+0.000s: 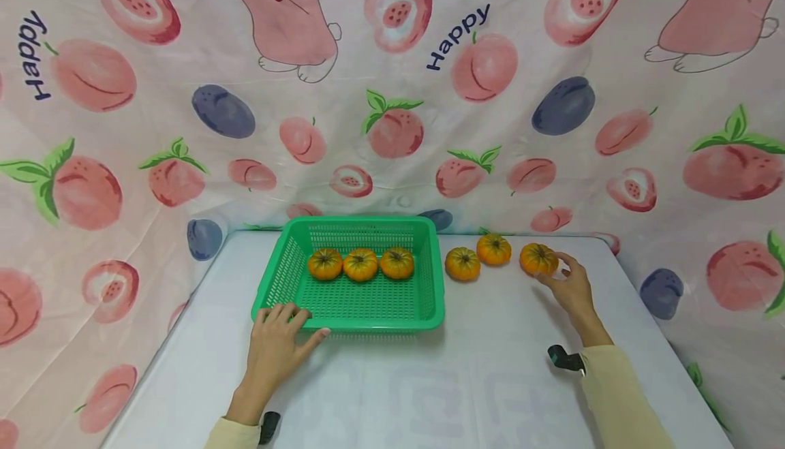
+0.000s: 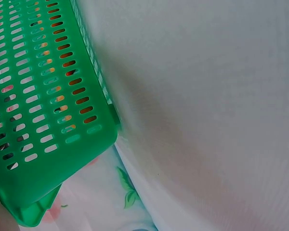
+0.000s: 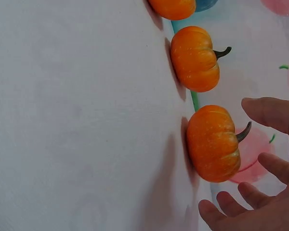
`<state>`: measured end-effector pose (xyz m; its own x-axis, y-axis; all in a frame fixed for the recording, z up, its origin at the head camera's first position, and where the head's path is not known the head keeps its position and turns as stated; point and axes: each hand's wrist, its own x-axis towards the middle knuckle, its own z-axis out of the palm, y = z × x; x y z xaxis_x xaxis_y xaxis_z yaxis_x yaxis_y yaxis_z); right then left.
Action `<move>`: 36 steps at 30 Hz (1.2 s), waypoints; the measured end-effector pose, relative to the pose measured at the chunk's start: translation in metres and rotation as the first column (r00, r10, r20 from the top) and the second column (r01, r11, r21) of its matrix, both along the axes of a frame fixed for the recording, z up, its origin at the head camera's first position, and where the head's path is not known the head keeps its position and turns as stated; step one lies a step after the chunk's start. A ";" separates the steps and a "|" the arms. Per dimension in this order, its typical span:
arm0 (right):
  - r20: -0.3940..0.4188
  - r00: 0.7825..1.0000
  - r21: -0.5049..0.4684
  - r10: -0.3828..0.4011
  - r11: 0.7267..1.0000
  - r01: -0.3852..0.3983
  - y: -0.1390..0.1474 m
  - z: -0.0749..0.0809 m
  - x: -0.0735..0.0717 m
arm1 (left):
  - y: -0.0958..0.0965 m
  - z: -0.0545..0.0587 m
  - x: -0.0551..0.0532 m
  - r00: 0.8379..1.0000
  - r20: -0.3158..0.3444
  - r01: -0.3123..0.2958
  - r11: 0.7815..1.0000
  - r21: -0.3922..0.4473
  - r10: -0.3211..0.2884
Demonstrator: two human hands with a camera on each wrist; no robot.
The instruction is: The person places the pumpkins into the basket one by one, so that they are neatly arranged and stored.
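Note:
At the right of the table in the head view, my right hand is spread around the rightmost small orange pumpkin. The right wrist view shows thumb and fingers of that hand apart around the same pumpkin, with gaps to its skin and its dark stem pointing toward the palm. My left hand rests on the front left corner of the green plastic basket, fingers over the rim and thumb stretched out along the front. A sliver of it shows beside the basket in the left wrist view.
Three pumpkins sit in a row inside the basket. Two more, a nearer pumpkin and a farther pumpkin, stand between basket and right hand. A fruit-print cloth hangs behind the white-covered table.

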<state>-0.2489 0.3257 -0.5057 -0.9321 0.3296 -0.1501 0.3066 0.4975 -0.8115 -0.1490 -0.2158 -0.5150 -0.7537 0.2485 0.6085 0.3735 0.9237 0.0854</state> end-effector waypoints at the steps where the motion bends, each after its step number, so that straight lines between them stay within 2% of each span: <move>1: 0.007 1.000 0.002 -0.005 1.000 0.005 0.001 -0.001 -0.001 | 0.000 0.000 0.000 1.000 -0.001 0.001 1.000 0.002 -0.001; 8: 0.043 0.999 0.000 -0.007 1.000 0.007 0.005 -0.007 -0.007 | -0.001 -0.001 -0.001 1.000 -0.003 0.001 1.000 0.003 -0.001; 26: 0.004 1.000 -0.003 0.024 1.000 -0.024 0.015 -0.022 -0.020 | 0.001 0.000 0.002 1.000 0.021 -0.008 1.000 0.003 0.008; 36: -0.008 0.999 0.003 0.039 0.999 -0.039 0.015 -0.021 -0.023 | 0.000 0.000 0.002 1.000 0.014 -0.005 1.000 0.002 0.005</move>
<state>-0.2720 0.3409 -0.5265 -0.9455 0.2931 -0.1416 0.2801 0.5111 -0.8126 -0.1474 -0.2156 -0.5151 -0.7634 0.2433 0.5984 0.3673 0.9255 0.0922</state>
